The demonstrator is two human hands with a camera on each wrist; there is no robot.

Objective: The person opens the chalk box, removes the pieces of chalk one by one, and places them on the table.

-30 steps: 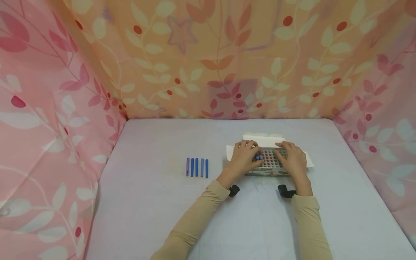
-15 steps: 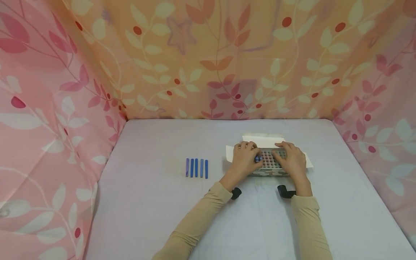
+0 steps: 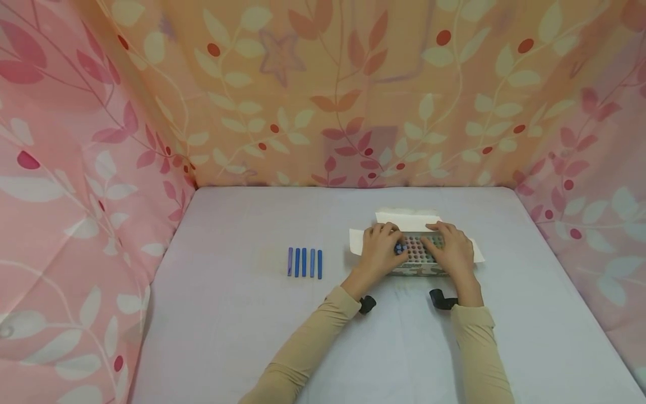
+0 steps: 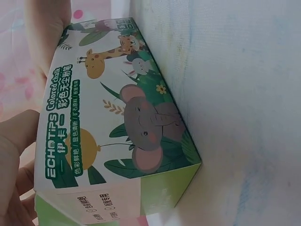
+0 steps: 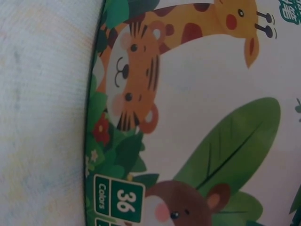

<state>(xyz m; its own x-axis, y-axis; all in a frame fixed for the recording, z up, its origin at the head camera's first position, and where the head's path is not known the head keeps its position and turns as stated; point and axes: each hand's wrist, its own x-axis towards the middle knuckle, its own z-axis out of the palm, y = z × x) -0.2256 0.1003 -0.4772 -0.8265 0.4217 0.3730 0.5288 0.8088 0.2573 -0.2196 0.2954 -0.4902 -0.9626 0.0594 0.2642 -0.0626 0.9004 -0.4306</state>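
Note:
An open box of coloured chalk [image 3: 419, 270] stands at the right of the table, its animal-printed side filling both wrist views. Rows of chalk ends [image 3: 416, 247] show in its top. My left hand [image 3: 375, 249] is curled over the box's left end, its thumb and fingers about a cluster of blue chalk sticks [image 3: 400, 248]. In the left wrist view, the fingers [image 4: 21, 190] reach behind the top edge. My right hand [image 3: 454, 249] grips the box's right end, thumb over the chalk and forefinger by the back edge. The hidden fingertips' contact cannot be seen.
Several blue and purple chalk sticks [image 3: 304, 262] lie in a row left of the box. White flaps [image 3: 409, 217] spread out from the box's back and sides. Black wrist-camera mounts [image 3: 443, 299] protrude below the hands. Floral curtains [image 3: 303, 112] enclose the table [image 3: 227, 314].
The left hand shifts slightly at the box's left end, with the blue chalk cluster still between thumb and fingers. The right thumb moves a little left over the chalk. The head view tilts slightly.

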